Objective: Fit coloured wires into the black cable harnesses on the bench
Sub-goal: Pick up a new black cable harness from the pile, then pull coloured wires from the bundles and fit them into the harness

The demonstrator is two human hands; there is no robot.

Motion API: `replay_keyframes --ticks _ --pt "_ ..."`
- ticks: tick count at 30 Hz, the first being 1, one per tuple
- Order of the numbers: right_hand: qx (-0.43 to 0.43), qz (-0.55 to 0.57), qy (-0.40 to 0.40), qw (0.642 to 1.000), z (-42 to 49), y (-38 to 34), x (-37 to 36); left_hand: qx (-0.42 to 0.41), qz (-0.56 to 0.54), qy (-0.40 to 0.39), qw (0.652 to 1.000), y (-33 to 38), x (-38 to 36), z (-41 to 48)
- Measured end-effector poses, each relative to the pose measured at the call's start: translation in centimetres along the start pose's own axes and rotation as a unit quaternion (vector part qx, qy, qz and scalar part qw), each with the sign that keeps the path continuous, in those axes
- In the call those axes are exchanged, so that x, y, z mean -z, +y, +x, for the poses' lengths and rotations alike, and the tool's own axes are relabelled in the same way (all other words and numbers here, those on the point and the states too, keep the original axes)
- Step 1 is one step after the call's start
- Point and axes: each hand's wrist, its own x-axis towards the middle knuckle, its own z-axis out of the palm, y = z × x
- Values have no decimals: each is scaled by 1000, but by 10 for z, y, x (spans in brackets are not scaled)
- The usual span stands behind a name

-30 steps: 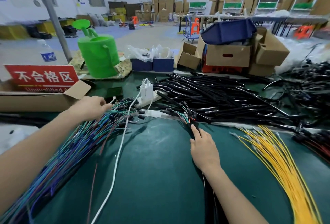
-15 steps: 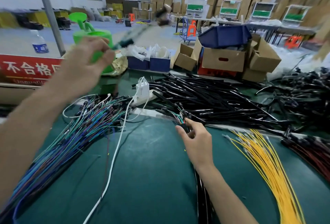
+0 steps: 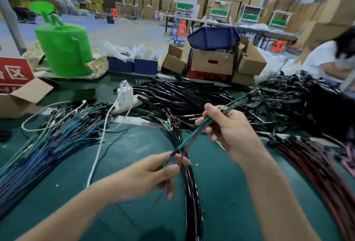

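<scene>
The wide dark green bench point(image 3: 124, 164) is carrying everything. A big heap of shiny black cable harnesses point(image 3: 192, 96) is lying across the far side, and a big heap of thin blue, green and purple wires point(image 3: 53, 137) is lying on the left. One long black harness bundle point(image 3: 190, 187) is running down the middle, right under the hands. The person's right hand point(image 3: 236, 133) is curling its fingers round the top part of a small bunch of thin green and dark red wires point(image 3: 194, 135). The left hand point(image 3: 146, 175) is pinching the bottom part between thumb and fingers. The bunch is hanging in the air above the bench, stretching in a slanted line from near-left to far-right, with its dark tip pointing up and away. I think the wires are picked but not fitted yet. Next, one end is needing to line up with the harness's open end and slide in straight.
</scene>
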Motion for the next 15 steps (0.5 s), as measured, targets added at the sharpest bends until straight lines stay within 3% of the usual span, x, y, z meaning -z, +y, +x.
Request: replay_keyframes --ticks 4,9,11,13,15 --pt "84 -51 74 992 24 -69 31 -77 -69 44 994 5 -1 -23" --pt "144 -79 95 982 77 -123 40 -94 -183 -3 979 12 -25 -17" --pt "115 -105 79 985 97 -116 41 -53 -270 11 961 6 -41 4" --pt "24 -172 65 983 106 -89 52 0 -319 58 946 -8 -50 30" --pt "-50 -334 80 938 100 -44 73 56 -347 107 930 -27 -56 51"
